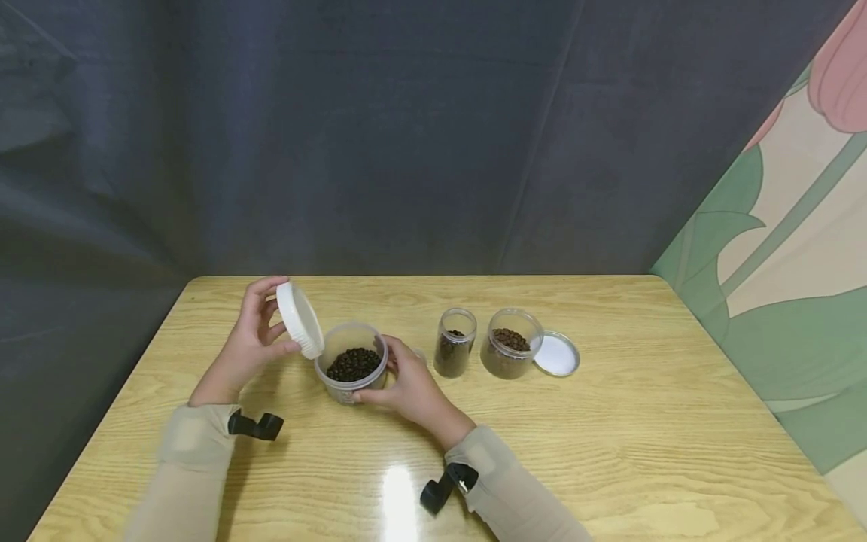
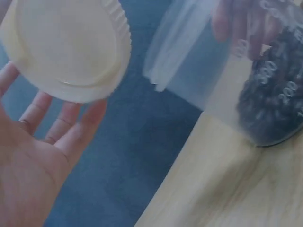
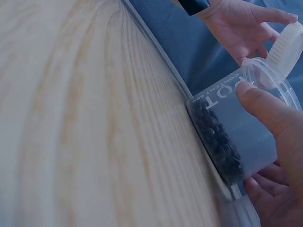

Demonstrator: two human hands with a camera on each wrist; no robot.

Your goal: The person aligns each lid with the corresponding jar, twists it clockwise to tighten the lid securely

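Note:
My left hand (image 1: pixel 249 342) holds a white ridged screw lid (image 1: pixel 299 320) tilted on edge, fingers and thumb at its rim. The lid overlaps the left rim of a clear plastic tub (image 1: pixel 336 390) in the head view. Dark coffee beans (image 1: pixel 354 364) fill the tub's lower part. Round the tub's right side, my right hand (image 1: pixel 415 385) grips it, thumb at the front and fingers behind. In the left wrist view, the lid (image 2: pixel 71 42) and the tub (image 2: pixel 189 71), printed with measuring marks, are apart. White lettering marks the tub's wall (image 3: pixel 255 137) in the right wrist view.
Right of the tub stand a narrow clear jar (image 1: pixel 452 361) of dark beans and a wider clear jar (image 1: pixel 503 365) of browner beans, both uncovered. A silver-rimmed round lid (image 1: pixel 558 355) lies beside the wider jar. A dark cloth (image 1: pixel 406 150) hangs behind the wooden table (image 1: pixel 609 452).

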